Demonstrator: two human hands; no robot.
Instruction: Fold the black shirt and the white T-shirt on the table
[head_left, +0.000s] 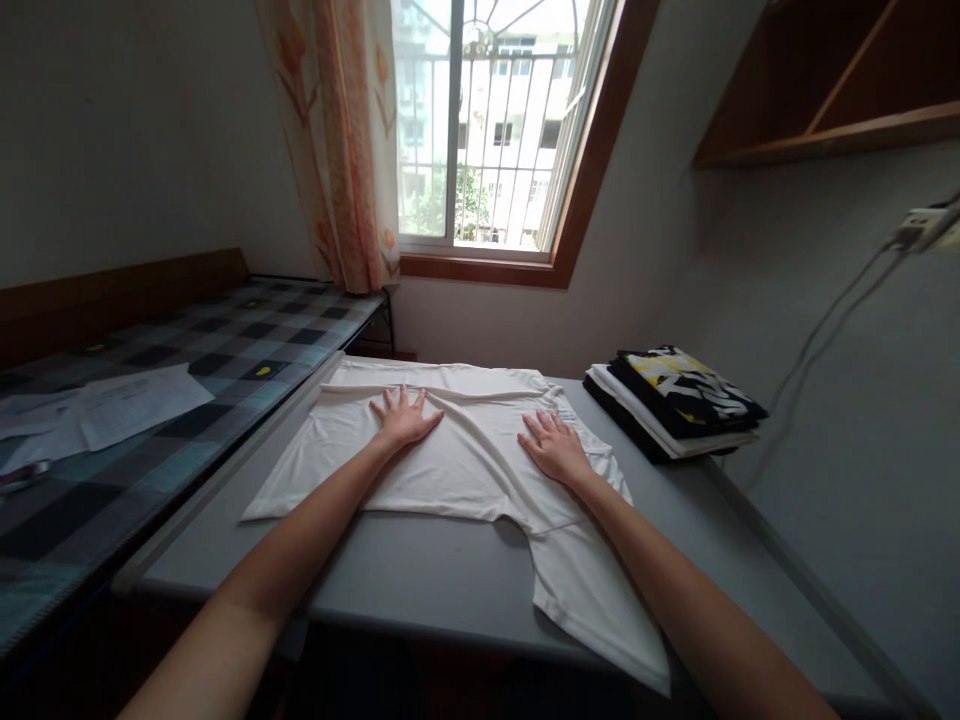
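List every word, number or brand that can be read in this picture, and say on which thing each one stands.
No text can be read.
Papers on the checked bed: faint print, too blurred.
Top black garment of the folded stack: white and yellow pattern, perhaps letters, illegible.
White T-shirt under the left hand and the right hand: no print visible.
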